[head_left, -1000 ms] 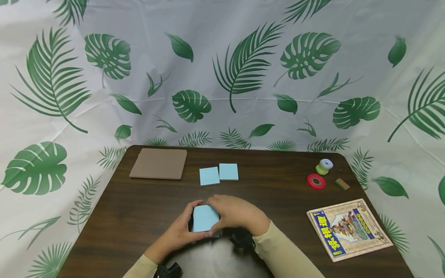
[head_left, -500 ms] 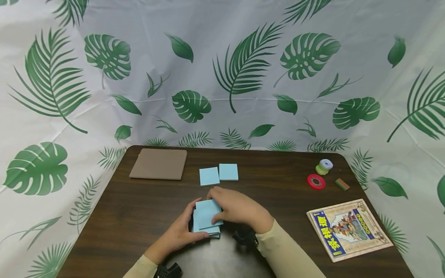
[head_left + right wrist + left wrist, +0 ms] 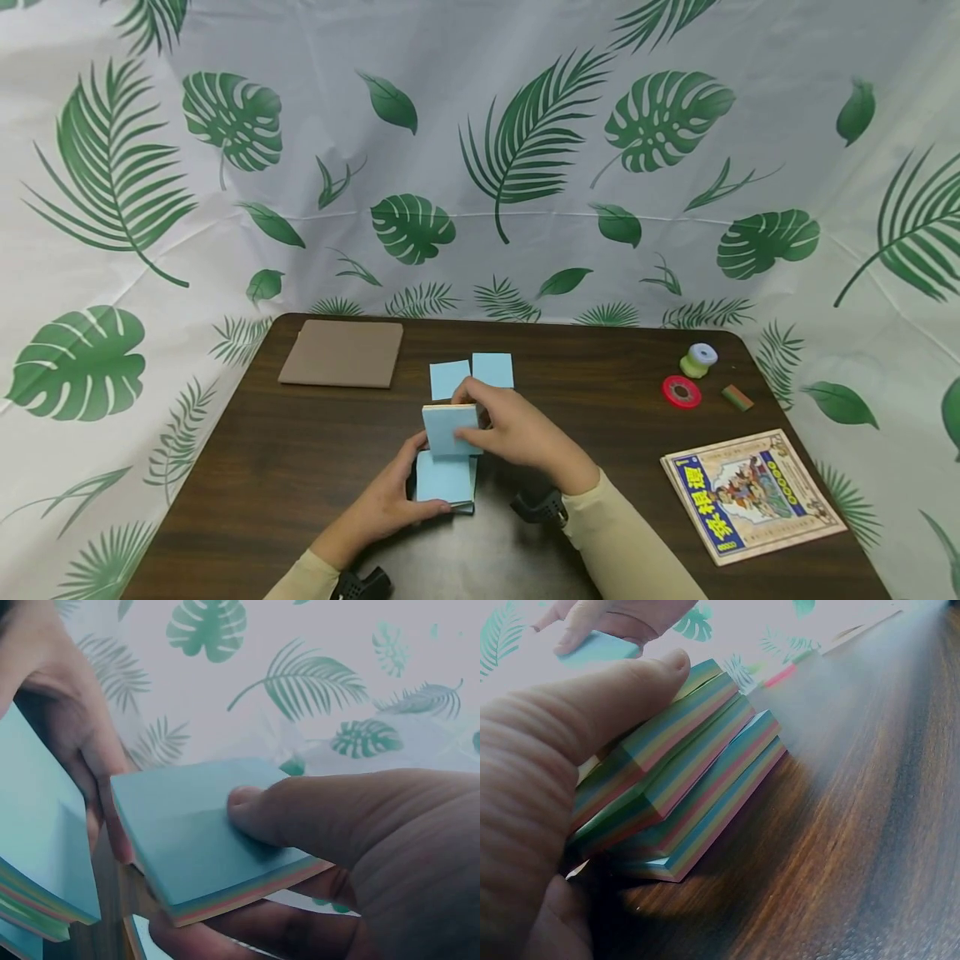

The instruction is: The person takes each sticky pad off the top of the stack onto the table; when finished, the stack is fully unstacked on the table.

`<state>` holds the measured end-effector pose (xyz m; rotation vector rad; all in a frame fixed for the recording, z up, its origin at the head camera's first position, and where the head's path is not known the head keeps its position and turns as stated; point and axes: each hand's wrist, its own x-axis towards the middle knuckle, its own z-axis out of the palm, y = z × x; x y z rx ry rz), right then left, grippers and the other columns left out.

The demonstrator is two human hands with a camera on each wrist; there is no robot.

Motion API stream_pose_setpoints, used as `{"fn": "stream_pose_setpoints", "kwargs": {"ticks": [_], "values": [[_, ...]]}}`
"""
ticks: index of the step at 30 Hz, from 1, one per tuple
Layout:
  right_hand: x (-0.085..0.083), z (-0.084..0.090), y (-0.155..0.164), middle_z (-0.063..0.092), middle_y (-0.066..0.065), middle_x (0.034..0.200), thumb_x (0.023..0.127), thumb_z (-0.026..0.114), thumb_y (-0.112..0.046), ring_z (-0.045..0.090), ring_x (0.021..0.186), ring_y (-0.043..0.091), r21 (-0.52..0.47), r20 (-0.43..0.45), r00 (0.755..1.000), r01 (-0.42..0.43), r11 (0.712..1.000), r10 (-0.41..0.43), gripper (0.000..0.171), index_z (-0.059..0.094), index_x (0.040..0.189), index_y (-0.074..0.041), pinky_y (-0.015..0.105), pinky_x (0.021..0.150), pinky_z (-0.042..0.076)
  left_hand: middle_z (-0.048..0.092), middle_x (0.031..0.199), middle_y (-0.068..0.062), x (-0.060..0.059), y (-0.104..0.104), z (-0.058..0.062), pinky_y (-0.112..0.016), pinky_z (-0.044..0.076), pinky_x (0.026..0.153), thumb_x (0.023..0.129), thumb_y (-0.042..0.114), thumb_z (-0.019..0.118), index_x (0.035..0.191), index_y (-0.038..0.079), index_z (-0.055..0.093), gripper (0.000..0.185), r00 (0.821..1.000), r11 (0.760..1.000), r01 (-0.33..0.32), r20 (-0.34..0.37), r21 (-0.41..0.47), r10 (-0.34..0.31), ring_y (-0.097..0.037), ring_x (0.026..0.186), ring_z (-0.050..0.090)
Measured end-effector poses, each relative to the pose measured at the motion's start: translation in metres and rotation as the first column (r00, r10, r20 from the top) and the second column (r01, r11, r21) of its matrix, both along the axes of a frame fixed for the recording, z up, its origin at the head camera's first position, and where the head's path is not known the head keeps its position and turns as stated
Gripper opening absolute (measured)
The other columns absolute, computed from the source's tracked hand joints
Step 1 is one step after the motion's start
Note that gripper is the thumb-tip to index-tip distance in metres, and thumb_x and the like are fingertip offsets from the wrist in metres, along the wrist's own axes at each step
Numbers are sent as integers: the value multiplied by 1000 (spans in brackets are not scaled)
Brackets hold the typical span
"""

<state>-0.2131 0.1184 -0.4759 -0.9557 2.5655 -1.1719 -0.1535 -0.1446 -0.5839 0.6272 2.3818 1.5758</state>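
My left hand grips a stack of light-blue-topped sticky note pads near the table's front, thumb on the near side and fingers round the far left. Striped, multicoloured edges of several pads show in the left wrist view, slightly out of line. Between thumb and fingers, my right hand pinches one sticky note pad, raised and tilted over the stack's far side. Beyond it, two more blue pads lie side by side, the left pad partly overlapped by my right hand, the right pad lying flatter behind.
A flat brown board lies at the table's back left. On the right are a green and white spool-shaped item, a red ring-shaped disc, a small striped block and an illustrated booklet. A leaf-patterned cloth hangs behind the table.
My right hand has slid the top pad off the stack and lifted it away toward the back, tilting it up. My left hand stays on the stack.
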Motion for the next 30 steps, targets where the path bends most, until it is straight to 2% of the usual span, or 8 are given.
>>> {"fn": "stream_pose_setpoints", "kwargs": {"ticks": [7,12,15,21,25,28,30], "values": [[-3,2,6,64,-6,85,102,80,-23,57,71,10,-47,-63,996,59,997,-62,43,58,138,-29,28,63,52,58,154,-10,0,1,-2,-28,49,105,85,33,96,168,13,29,109,1000,1000,1,-21,4,-1,-13,122,60],[-7,3,11,65,-8,98,106,74,-20,57,74,9,-98,-93,992,77,992,-86,36,62,138,-31,28,66,52,58,156,-8,0,1,0,-27,47,107,86,31,96,169,7,28,110,999,999,25,-33,23,-24,-9,122,60],[-9,4,15,64,-9,103,108,71,-18,53,72,9,-115,-119,987,97,989,-111,31,67,136,-30,28,66,50,58,156,-10,0,1,1,-26,46,108,87,31,95,169,5,27,110,998,999,35,-47,33,-34,-9,122,60],[-18,1,25,67,-8,108,106,73,-15,54,78,14,-157,-143,963,206,966,-229,12,72,114,-25,29,72,49,59,157,-11,0,1,1,-26,47,107,86,31,95,169,6,28,110,998,999,36,-52,30,-34,-8,119,60],[-28,-6,36,62,-1,101,107,71,-14,51,79,20,-207,-105,927,335,919,-361,11,70,113,-23,33,73,46,58,157,-10,0,1,1,-27,46,107,86,31,96,169,6,28,110,998,999,33,-45,26,-31,-9,119,60],[-35,-12,45,63,4,104,107,67,-11,50,82,24,-268,-17,881,452,851,-474,16,70,117,-22,37,75,44,59,157,-8,1,1,1,-27,47,106,86,33,96,169,8,28,110,999,1000,25,-40,14,-25,-9,116,60],[-40,-16,52,67,5,111,106,65,-11,52,87,24,-297,43,839,529,795,-542,18,70,119,-22,38,78,45,59,156,-8,1,1,1,-27,47,105,86,33,95,169,8,28,110,999,1000,26,-40,11,-25,-9,116,60]]}}
